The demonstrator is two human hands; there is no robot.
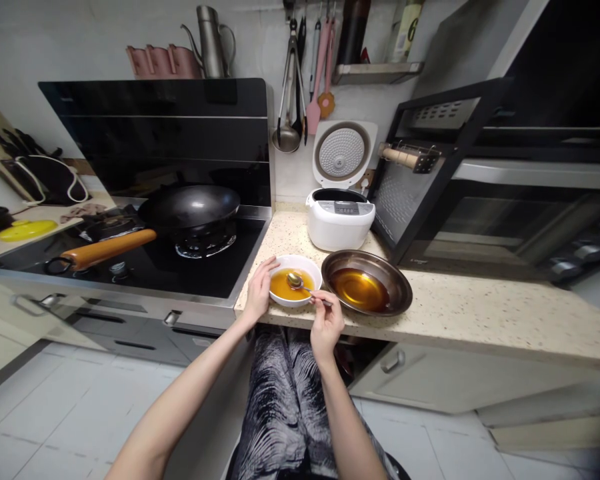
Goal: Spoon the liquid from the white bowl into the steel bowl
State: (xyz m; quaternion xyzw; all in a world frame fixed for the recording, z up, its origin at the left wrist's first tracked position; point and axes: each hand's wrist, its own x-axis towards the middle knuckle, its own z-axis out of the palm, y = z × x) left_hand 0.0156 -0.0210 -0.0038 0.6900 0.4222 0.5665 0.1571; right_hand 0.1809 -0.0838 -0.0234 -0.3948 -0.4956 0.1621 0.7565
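A white bowl (pixel 316 269) with amber liquid stands at the front edge of the counter. My left hand (pixel 260 291) grips the bowl's left rim, fingers on its outside and top. Between the fingertips of my right hand (pixel 327 323) is the handle of a metal spoon (pixel 295 280). The spoon's head is over or at the surface of the liquid; I cannot tell how deep it sits. Just right of the white bowl is a wide metal bowl (pixel 404 293) holding darker amber liquid, close to my right hand.
Behind the bowls stands a white rice cooker (pixel 341 223) with its lid raised. A black wok (pixel 193 207) sits on the stove at left, its wooden handle pointing toward the front left. A microwave (pixel 520 227) on a black rack stands at right. Utensils hang from the wall.
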